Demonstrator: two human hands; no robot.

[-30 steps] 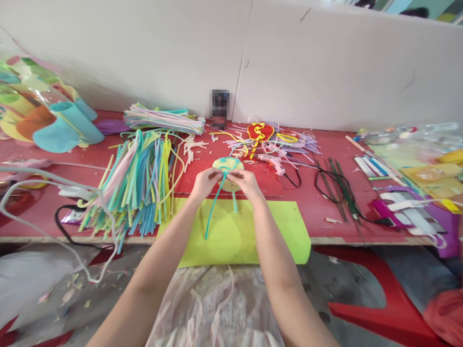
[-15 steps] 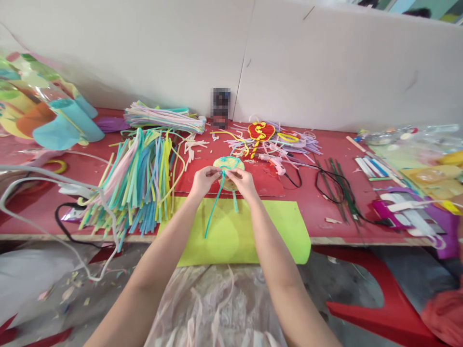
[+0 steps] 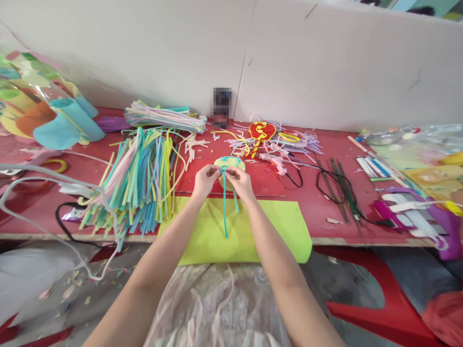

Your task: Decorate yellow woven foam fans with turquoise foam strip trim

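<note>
Between my two hands a teal pipe cleaner (image 3: 225, 207) is pinched near its upper end, and its loose tail hangs straight down toward me. My left hand (image 3: 209, 177) closes on it from the left with thumb and fingertips. From the right, my right hand (image 3: 238, 180) pinches it too, fingertips almost meeting the left ones. Just beyond the fingers lies a round pale-yellow piece (image 3: 237, 165) with teal trim, partly covered by my hands. A light-green stem (image 3: 236, 202) sticks out below it. A yellow-green sheet (image 3: 278, 226) lies under my forearms.
A big bundle of coloured pipe cleaners (image 3: 141, 178) lies left, another bundle (image 3: 164, 118) behind it. A pink glue gun (image 3: 278, 164) with a black cord (image 3: 320, 168) is right, near a red-and-yellow fan-shaped piece (image 3: 262, 131). White cables (image 3: 54, 171) loop over the left edge.
The pipe cleaner's hanging tail has swung from slanting left to nearly straight down. Both hands keep their pinch and have barely shifted.
</note>
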